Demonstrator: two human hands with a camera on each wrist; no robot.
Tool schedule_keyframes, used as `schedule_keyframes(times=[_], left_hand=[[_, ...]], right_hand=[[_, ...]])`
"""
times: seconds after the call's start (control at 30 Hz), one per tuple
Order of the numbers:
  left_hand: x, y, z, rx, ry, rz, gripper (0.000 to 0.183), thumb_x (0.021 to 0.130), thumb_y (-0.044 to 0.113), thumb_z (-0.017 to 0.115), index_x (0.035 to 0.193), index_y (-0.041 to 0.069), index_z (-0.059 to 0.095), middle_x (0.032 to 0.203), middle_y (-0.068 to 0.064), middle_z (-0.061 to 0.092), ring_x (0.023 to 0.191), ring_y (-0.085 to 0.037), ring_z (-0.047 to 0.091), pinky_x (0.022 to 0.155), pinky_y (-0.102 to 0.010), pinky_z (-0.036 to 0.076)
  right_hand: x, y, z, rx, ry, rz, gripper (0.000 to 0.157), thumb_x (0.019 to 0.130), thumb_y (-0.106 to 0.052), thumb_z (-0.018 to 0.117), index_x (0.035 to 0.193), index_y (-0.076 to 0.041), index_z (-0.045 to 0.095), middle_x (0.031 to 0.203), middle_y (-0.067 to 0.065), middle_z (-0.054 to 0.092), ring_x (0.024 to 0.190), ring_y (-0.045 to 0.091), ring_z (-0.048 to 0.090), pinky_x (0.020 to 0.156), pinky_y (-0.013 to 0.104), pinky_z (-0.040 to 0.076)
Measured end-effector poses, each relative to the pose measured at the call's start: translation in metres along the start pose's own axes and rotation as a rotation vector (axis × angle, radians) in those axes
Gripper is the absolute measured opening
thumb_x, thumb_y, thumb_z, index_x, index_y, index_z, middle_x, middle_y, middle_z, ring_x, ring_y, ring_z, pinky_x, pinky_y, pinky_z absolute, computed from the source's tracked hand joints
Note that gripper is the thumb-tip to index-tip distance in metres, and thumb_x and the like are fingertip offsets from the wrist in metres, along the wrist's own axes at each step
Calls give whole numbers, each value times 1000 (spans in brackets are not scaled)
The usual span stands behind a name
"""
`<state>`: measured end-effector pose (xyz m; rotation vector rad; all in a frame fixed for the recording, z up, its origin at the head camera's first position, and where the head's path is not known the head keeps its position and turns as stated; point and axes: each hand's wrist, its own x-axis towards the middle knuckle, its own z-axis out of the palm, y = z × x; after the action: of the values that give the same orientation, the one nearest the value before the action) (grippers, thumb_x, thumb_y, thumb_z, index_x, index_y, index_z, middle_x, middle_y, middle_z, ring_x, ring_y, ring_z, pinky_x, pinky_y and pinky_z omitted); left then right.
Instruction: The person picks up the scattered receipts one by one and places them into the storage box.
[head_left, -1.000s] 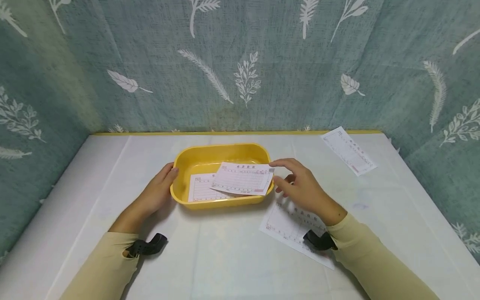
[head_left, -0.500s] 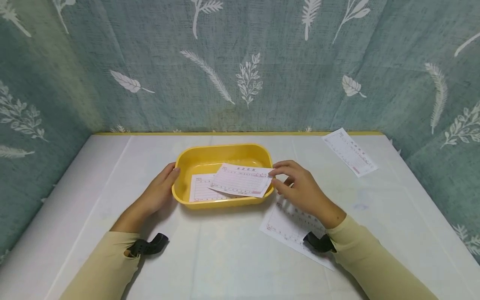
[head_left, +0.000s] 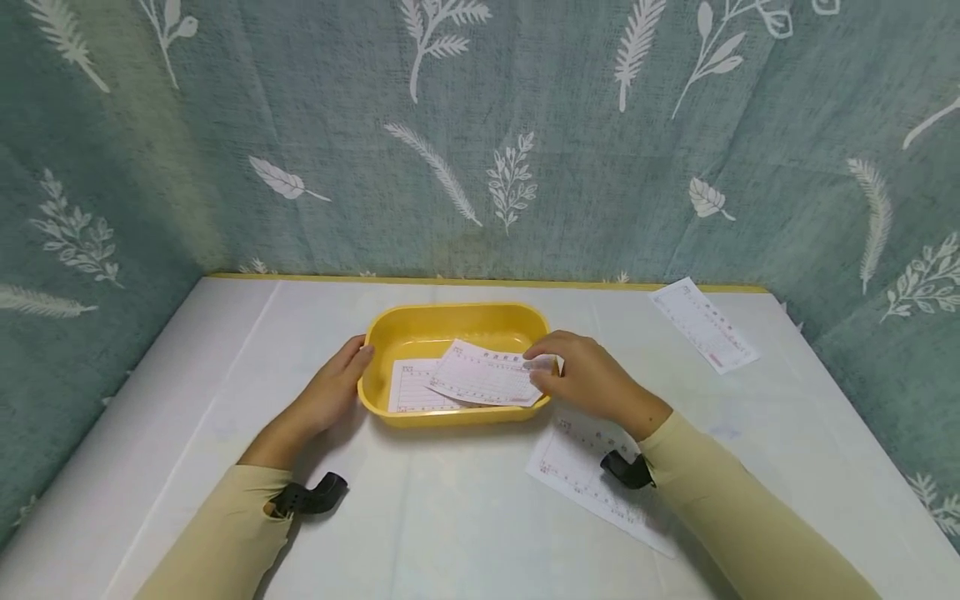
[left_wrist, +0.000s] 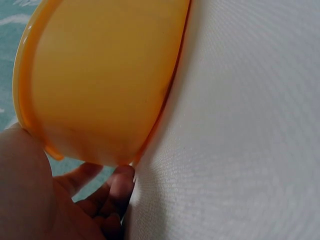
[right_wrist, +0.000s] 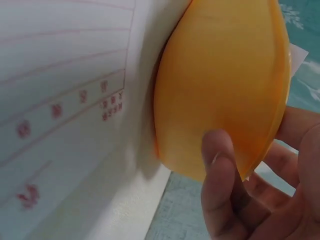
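A yellow plastic basin (head_left: pixel 442 419) stands on the white table. My left hand (head_left: pixel 333 387) holds its left end, thumb at the rim and fingers low along the outer wall in the left wrist view. My right hand (head_left: pixel 581 372) is at the basin's right rim, pinching the right end of a printed receipt slip (head_left: pixel 480 377) between thumb and fingers. That slip lies slanted over another receipt slip (head_left: pixel 412 390) on the basin's floor. In the right wrist view, a white paper corner (right_wrist: pixel 298 56) shows past the basin's wall (right_wrist: pixel 215 70).
Another receipt slip (head_left: pixel 577 479) lies on the table (head_left: pixel 465 517) under my right forearm. A further slip (head_left: pixel 705 325) is at the back right. A green leaf-patterned cloth (head_left: pixel 450 192) rises behind the table's yellow back edge (head_left: pixel 480 282).
My right hand has moved a little left over the basin's rim, and the slip it pinches sits further inside. The left hand keeps its hold. The head view has shifted slightly.
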<state>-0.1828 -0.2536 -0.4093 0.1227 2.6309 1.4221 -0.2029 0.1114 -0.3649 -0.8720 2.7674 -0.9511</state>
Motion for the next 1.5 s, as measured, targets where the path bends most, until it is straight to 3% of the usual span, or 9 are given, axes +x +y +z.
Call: schedule_keyframes(times=[0.1, 0.2, 0.3, 0.5, 0.8, 1.07, 1.17, 1.33, 1.5], left_hand=[[1, -2, 2, 7, -6, -10, 57, 108, 48, 27, 151, 12, 34, 153, -17, 42, 147, -36, 31, 121, -62, 17], [2, -3, 4, 5, -2, -13, 57, 108, 51, 27, 150, 14, 36, 153, -15, 42, 148, -36, 30, 122, -62, 17], [2, -5, 6, -4, -2, -14, 57, 108, 50, 28, 150, 14, 36, 153, -15, 43, 148, -36, 30, 122, -61, 17], [3, -5, 9, 5, -5, -23, 56, 108, 50, 28, 151, 14, 36, 155, -14, 41, 150, -36, 26, 122, -62, 16], [3, 0, 6, 21, -1, -31, 58, 108, 49, 28, 152, 13, 34, 157, -17, 39, 150, -39, 27, 121, -63, 17], [0, -1, 3, 12, 7, -32, 56, 108, 48, 28, 151, 12, 35, 156, -17, 40, 149, -39, 28, 121, -63, 17], [0, -2, 2, 13, 7, -38, 57, 108, 49, 27, 152, 13, 34, 157, -16, 39, 150, -38, 27, 121, -63, 16], [3, -3, 2, 13, 12, -39, 60, 107, 51, 27, 153, 13, 32, 158, -16, 37, 151, -39, 25, 122, -63, 16], [4, -4, 1, 20, 6, -52, 59, 107, 51, 27, 153, 14, 32, 159, -15, 37, 151, -38, 24, 122, -62, 15]], right_hand=[[6, 1, 0, 1, -77, 51, 29, 92, -16, 70, 120, -8, 69, 120, 8, 67, 67, 14, 53, 67, 31, 50], [13, 0, 0, -41, -142, 106, 33, 92, -19, 67, 124, -10, 67, 122, 6, 67, 88, 18, 63, 79, 37, 53], [18, -3, 1, -79, -199, 147, 39, 90, -17, 63, 128, -12, 65, 120, 5, 69, 103, 20, 64, 83, 36, 53], [24, -6, 0, -80, -238, 180, 44, 92, -4, 61, 135, -11, 59, 98, 4, 68, 66, 16, 58, 60, 27, 46], [28, -4, 7, -105, -83, 137, 17, 93, -10, 67, 108, -12, 75, 100, 4, 75, 91, 19, 70, 81, 37, 58], [30, -7, 12, -106, -45, 182, 17, 96, -14, 65, 110, -12, 74, 105, 3, 75, 97, 20, 69, 87, 38, 58], [26, -7, 12, -120, -7, 175, 21, 97, -18, 65, 115, -13, 73, 113, 3, 74, 92, 17, 66, 84, 35, 56], [12, -6, 6, -80, 115, 118, 29, 95, -16, 67, 123, -10, 70, 124, 7, 71, 57, 14, 47, 58, 28, 45], [-7, -7, -1, -69, 247, 62, 22, 93, -15, 70, 114, -8, 73, 109, 6, 72, 56, 11, 46, 53, 23, 44]])
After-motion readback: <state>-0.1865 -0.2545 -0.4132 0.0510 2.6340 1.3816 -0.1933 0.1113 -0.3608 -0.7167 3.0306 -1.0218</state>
